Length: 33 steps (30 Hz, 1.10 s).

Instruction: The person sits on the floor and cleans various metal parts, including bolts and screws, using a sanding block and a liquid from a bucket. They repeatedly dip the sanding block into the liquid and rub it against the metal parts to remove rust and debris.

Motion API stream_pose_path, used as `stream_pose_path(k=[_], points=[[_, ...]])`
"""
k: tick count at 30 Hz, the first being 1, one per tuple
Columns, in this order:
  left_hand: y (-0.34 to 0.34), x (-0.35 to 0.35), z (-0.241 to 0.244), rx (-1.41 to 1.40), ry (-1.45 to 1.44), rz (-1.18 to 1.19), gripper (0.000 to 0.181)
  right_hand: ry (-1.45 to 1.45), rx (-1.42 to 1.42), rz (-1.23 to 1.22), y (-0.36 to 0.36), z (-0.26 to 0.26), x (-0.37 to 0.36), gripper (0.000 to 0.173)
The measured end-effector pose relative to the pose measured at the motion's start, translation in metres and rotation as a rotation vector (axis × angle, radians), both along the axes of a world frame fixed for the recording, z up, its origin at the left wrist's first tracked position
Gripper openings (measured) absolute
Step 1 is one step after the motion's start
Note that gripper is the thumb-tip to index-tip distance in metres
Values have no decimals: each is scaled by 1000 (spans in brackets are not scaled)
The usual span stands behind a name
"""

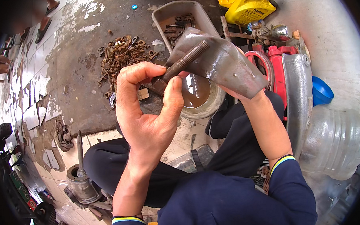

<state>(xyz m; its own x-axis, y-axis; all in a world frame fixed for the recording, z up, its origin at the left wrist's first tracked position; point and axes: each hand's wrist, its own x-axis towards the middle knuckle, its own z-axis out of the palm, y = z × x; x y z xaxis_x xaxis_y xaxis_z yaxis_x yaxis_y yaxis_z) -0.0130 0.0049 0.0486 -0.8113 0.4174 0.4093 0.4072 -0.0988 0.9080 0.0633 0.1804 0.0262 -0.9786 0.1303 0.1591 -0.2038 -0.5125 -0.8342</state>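
Note:
Before me, my left hand (149, 117) grips a dark threaded bolt (189, 58) near its head, between thumb and forefinger. The bolt tilts, its threaded end up and to the right. My right hand (231, 92) holds a worn, flexible grey sheet (222, 62), whose material I cannot tell; the sheet hides most of its fingers. In this view the threaded end lies over the sheet; whether they touch is unclear. Below the hands stands a round basin (198, 115) with brown liquid, partly covered by the sheet and left hand.
A heap of rusty bolts and nuts (125, 54) lies on the floor. Behind the sheet is a grey tub (158, 29) holding bolts. Yellow jugs (249, 7), a red container (277, 65) and a clear plastic bottle (331, 141) line the right; a metal housing (83, 187) stands left.

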Motion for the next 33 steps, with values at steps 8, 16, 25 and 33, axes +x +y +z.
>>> stream_pose_path(k=[8, 16, 25, 33], points=[[2, 2, -1, 1, -57, -24, 25, -190, 46, -29, -3, 6, 1, 95], [1, 3, -1, -18, -64, -27, 24, -109, 7, -21, -1, -7, 3, 117], [1, 6, 1, -39, -156, -96, 22, -154, 33, -35, -1, -1, 5, 118], [3, 5, 1, -60, -151, -89, 21, -122, 6, -6, 0, -16, -1, 75]])
